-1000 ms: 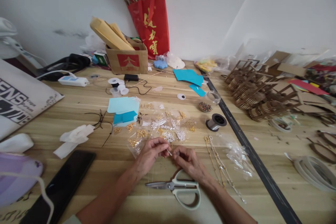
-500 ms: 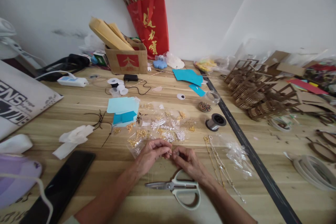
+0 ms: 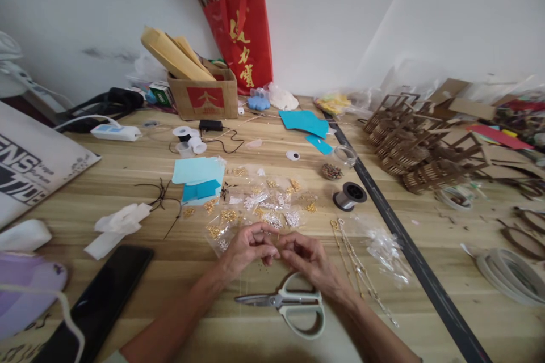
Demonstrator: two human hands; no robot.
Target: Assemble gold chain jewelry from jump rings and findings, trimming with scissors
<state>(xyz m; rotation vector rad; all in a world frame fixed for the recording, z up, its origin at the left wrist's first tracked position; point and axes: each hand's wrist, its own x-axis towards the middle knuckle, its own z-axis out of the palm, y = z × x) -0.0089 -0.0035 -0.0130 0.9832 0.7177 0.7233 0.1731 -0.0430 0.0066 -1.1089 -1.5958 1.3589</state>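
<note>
My left hand (image 3: 251,245) and my right hand (image 3: 303,253) meet fingertip to fingertip over the wooden table, just in front of small bags of gold and silver findings (image 3: 272,218). Both hands are closed in a pinch; what lies between the fingertips is too small to make out. Below them, scissors (image 3: 279,299) with pale green handles lie flat, blades to the left. Gold and silver chains (image 3: 357,264) rest right of my right hand. A spool of grey wire (image 3: 349,197) stands farther back on the right.
A black phone (image 3: 96,300) and crumpled white tissue (image 3: 117,227) lie left. Blue cards (image 3: 198,171) sit behind the left hand. A jar of beads (image 3: 332,171), brown wooden baskets (image 3: 421,153) and coiled tubing (image 3: 513,275) are right. A cardboard box (image 3: 204,96) and red bag (image 3: 244,39) stand behind.
The fingertips of both hands have shifted slightly against each other and remain pinched. The camera view has moved a little; the things on the table lie as before.
</note>
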